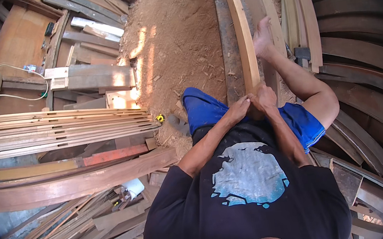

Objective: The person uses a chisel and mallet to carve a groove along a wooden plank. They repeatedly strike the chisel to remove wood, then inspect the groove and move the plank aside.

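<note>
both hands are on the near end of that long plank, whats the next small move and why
Probably a short push of the plank forward along its length. Both the left hand and the right hand grip its near end, close together by the knee, and the bare foot rests against it further up, steadying it. It stands on edge beside a darker beam, so a small slide looks safer than a lift.

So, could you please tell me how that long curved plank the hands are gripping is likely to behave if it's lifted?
The curved plank is long and thin, so it would probably flex a little and feel end-heavy. Both the left hand and right hand grip its near end and a bare foot braces it, suggesting it could twist or slide. Being flat-sided, it is unlikely to roll.
</note>
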A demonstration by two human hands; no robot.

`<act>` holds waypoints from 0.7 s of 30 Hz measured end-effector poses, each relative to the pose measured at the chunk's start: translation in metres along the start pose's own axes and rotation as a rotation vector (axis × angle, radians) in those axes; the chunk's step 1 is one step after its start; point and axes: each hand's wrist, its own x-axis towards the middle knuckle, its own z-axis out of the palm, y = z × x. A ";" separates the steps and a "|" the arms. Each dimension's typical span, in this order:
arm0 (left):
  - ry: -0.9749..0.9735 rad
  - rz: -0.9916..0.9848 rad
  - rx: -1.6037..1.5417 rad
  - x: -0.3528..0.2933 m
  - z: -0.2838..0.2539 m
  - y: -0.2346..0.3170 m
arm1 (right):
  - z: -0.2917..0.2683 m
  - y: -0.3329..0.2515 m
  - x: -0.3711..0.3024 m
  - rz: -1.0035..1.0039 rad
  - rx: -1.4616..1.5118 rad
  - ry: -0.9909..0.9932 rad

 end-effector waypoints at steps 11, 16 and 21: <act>0.151 -0.085 0.835 -0.030 0.063 0.069 | -0.007 0.024 0.005 0.037 0.047 -0.005; 0.200 -0.048 0.893 -0.015 0.071 0.050 | 0.004 0.038 0.016 -0.015 0.033 0.003; 0.251 -0.080 0.818 -0.029 0.077 0.076 | 0.013 0.062 0.034 -0.087 0.152 -0.034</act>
